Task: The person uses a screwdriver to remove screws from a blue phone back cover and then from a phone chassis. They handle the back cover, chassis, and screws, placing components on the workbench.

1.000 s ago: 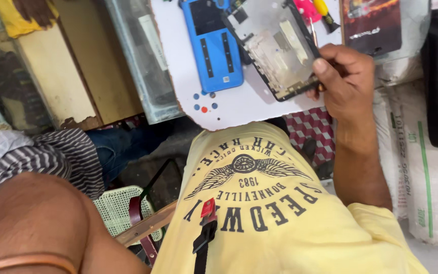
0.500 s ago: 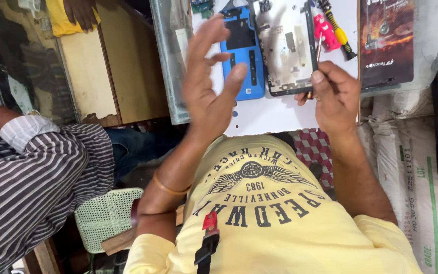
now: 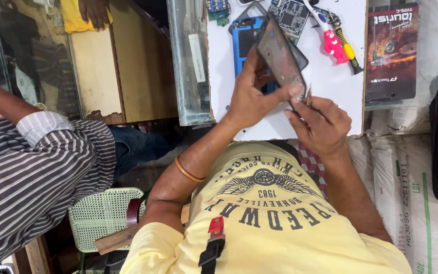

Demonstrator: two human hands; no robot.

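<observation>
Left hand (image 3: 249,99) grips the phone chassis (image 3: 281,57) by its lower end, thumb on the near corner, tilting it up off the white worktop (image 3: 325,86). The tilt likely exposes the bottom edge to the other hand. Right hand (image 3: 320,124) is pinched shut on a thin metal tool, probably tweezers (image 3: 307,94), tip touching the chassis's lower corner; the exact tool is too small to confirm.

Relative to the chassis:
- blue mat (image 3: 244,43) directly beneath and behind it, mostly hidden
- circuit board (image 3: 292,15) just beyond its top end
- pink-handled tool (image 3: 330,40) and yellow-handled screwdriver (image 3: 348,50) lie beside it toward the right hand, within reach
- packaged earphones (image 3: 394,50) further that way, at the worktop's edge
- glass display case (image 3: 188,61) on the left-hand side; holds a long pale item, the rest unclear

Another person's striped sleeve (image 3: 36,167) is well off past the case, not involved.
</observation>
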